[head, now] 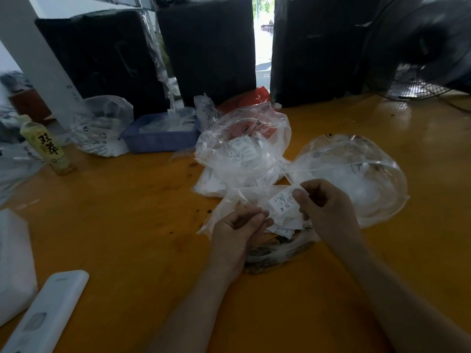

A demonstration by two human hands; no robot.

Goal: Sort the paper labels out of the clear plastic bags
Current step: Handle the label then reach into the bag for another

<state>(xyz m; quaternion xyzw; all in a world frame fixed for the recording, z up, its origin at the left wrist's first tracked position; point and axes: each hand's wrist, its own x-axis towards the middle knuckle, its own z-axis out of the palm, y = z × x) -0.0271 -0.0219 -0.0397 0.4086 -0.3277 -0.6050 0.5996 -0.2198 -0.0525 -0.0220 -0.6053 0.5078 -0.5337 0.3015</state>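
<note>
Labels [283,207] sit inside the bag [237,200] lying on the table [127,225] between the two hands, the top one reading XL with its long axis slanting up toward the right hand [323,205]. That hand pinches the label's upper end through or at the bag's mouth; which, I cannot tell. The left hand [237,233] pinches the bag film just left of the labels. The right hand is nearer, so the pull looks likely to run up and right. Beyond the bag lie two more bags [244,146], close by; bare table left of it leaves free room.
</note>
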